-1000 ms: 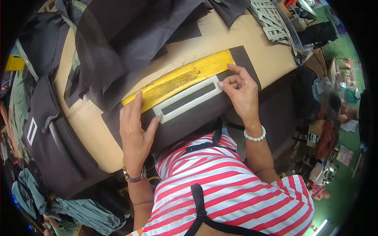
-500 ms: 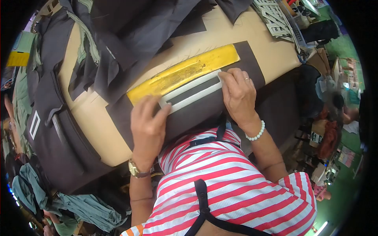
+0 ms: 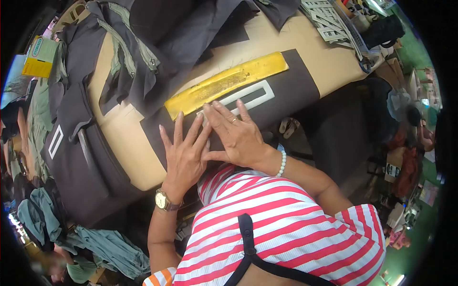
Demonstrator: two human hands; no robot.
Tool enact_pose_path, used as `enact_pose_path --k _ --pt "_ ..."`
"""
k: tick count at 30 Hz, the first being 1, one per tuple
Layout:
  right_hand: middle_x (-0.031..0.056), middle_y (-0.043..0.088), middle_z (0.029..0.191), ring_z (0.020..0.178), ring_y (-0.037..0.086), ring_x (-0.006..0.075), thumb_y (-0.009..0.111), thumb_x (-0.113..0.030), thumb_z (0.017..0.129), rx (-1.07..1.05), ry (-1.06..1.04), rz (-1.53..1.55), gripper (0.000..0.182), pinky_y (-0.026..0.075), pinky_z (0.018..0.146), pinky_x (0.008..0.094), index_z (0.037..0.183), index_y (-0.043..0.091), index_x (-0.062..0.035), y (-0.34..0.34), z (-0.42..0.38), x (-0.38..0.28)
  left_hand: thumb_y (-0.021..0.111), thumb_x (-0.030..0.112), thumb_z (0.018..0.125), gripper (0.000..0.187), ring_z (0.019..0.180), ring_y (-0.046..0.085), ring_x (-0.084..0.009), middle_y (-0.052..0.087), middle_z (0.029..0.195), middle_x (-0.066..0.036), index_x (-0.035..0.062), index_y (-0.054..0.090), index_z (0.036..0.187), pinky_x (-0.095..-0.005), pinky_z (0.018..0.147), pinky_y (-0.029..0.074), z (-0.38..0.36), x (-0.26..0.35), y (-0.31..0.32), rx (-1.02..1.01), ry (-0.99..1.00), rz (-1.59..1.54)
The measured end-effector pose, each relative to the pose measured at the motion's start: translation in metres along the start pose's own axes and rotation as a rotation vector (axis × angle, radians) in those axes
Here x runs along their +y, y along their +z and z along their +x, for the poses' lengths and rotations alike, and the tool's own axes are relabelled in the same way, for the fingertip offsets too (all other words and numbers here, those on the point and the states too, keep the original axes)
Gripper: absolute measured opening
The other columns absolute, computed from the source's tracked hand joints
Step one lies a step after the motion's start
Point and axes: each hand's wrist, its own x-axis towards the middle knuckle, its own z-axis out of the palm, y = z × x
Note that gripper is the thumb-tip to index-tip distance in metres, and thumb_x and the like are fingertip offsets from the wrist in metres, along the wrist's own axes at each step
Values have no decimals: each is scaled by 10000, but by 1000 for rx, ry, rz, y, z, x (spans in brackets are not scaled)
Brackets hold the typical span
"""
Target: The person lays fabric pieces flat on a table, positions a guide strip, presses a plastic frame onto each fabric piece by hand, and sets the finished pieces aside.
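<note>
A white rectangular frame-shaped strip (image 3: 261, 98) lies on a dark fabric panel (image 3: 300, 78), its left end covered by my hands. My right hand (image 3: 236, 131) rests over that end with its fingers stretched out. Beside it, my left hand (image 3: 187, 152) is spread flat on the fabric, the fingertips near the strip's left end. The two hands touch or overlap at the thumb and fingers. Just beyond the strip lies a worn yellow bar-shaped template (image 3: 226, 83) with a long recess and dark smudges.
Dark fabric pieces with green zippers (image 3: 126, 52) cover the far left of the tan table (image 3: 334, 66). A rounded form with dark cloth (image 3: 86, 176) stands at the left. White slotted pieces (image 3: 329, 24) and a basket are at the far right.
My right hand has moved left from the strip's right end to join my left hand. Both hands have opened flat. The strip's right end is now uncovered.
</note>
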Motion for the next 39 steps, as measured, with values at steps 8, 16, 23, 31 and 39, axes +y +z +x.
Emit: enact_pose_path --k 8,16,23,31,39 --pt "146 439 1419 1308 425 276 518 -703 773 73 204 -220 997 199 1060 636 1435 286 5 -32 -17 45 543 149 890 424 1374 282 -337 442 1419 -40 177 540 1314 -649 1081 100 1 3 -4 -40 -11 31" --pt "161 472 1387 1302 414 339 498 -641 835 130 284 -411 853 161 1030 689 1358 420 29 -46 -18 53 567 132 853 413 1373 286 -348 464 1386 -79 144 571 1265 -681 1060 127 2 -5 -10 2 96 1" --pt "125 491 1379 1306 427 277 520 -566 854 64 20 -174 681 165 1035 682 1264 546 -23 -8 -23 11 574 112 806 446 1392 263 -357 470 1372 -106 65 572 1250 -666 1077 84 3 6 -13 -15 31 53" --pt "128 533 1328 1276 442 322 603 -398 858 188 289 -355 423 201 1003 690 1128 654 -76 -57 -37 72 574 112 790 433 1367 319 -350 510 1281 -151 -12 573 1206 -664 1072 114 -13 23 -10 15 -42 174" --pt "159 512 1330 1278 436 320 708 -358 766 111 3 -136 647 282 1047 593 1325 492 -114 -34 43 79 598 110 826 278 1198 513 -327 621 1159 -110 62 663 1093 -583 1062 255 -16 23 26 332 -217 7"
